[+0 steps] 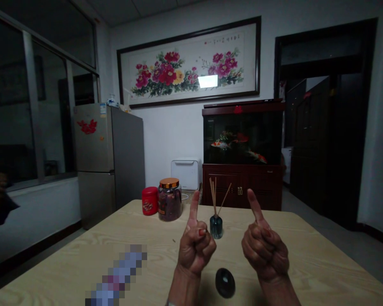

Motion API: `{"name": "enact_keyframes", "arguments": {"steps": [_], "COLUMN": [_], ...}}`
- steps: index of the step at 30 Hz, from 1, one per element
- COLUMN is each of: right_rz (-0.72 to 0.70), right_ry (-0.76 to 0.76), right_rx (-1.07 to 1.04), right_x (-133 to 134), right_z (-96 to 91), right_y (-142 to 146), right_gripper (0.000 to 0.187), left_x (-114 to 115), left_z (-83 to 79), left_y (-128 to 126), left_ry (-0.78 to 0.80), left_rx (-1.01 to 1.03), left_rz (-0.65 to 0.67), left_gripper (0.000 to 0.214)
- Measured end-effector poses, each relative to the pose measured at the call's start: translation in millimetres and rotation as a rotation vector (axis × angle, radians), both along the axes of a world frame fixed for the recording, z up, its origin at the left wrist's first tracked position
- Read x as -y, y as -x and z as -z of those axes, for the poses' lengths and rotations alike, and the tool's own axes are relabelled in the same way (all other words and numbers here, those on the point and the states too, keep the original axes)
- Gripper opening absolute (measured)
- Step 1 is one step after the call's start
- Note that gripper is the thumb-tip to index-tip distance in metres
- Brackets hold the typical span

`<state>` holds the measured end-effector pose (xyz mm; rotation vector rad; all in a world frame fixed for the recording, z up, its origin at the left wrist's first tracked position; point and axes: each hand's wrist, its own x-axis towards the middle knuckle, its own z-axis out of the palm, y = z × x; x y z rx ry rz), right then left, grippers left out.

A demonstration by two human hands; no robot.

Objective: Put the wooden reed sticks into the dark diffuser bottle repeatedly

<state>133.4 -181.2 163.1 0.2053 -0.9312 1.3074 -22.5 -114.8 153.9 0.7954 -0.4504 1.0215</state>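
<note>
On the desk (156, 272), I see the black oval object (225, 283) lying between, nearer to the left grip (197, 247) than the right grip (265, 250), long axis mostly forward. Both point upward, folded narrow, with nothing visibly held.

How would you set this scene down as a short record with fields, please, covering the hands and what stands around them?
Left hand: left hand, index finger raised, other fingers curled, nothing visibly held
Right hand: right hand, same gesture
Surface: pale wood-grain table
Between forearms: dark oval object
Beyond, between the hands: reed diffuser
Far left of table: red canister beside copper-lidded jar
Background: grey refrigerator, framed flower painting, fish tank
Unclear: pixelated patch at table's left
</note>
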Motion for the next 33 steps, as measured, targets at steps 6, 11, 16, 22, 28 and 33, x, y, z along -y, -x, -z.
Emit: {"name": "enact_keyframes", "arguments": {"steps": [6,11,16,22,28,33], "right_rz": [0.046,0.308,0.739,0.622,1.048,1.069], "right_ry": [0.031,0.376,0.526,0.376,0.651,0.654], "right_rx": [0.065,0.461,1.283,1.604,1.261,1.254], "right_x": [-0.2,-23.8,-50.0,-63.2,-145.6,-206.4], "right_z": [-1.3,34.8,110.6,138.7,135.5,141.6], "right_y": [-2.0,-14.1,-27.2,-22.1,-48.2,-58.3], "right_gripper": [0.089,0.064,0.059,0.076,0.064,0.079], "left_x": [-2.1,-33.7,-85.7,-102.6,-102.1,-105.6], "left_z": [6.5,48.1,115.5,157.6,169.6,171.6], "left_y": [8.4,11.6,5.9,-0.8,-10.5,-12.9], "left_ry": [0.031,0.157,0.176,0.145,-0.004,0.054], "left_rx": [-0.061,-0.372,-0.968,-0.986,-1.077,-1.081], "left_rz": [-0.055,-0.248,-0.630,-0.761,-0.909,-0.924], "left_gripper": [0.090,0.074,0.043,0.027,0.013,0.012]}}
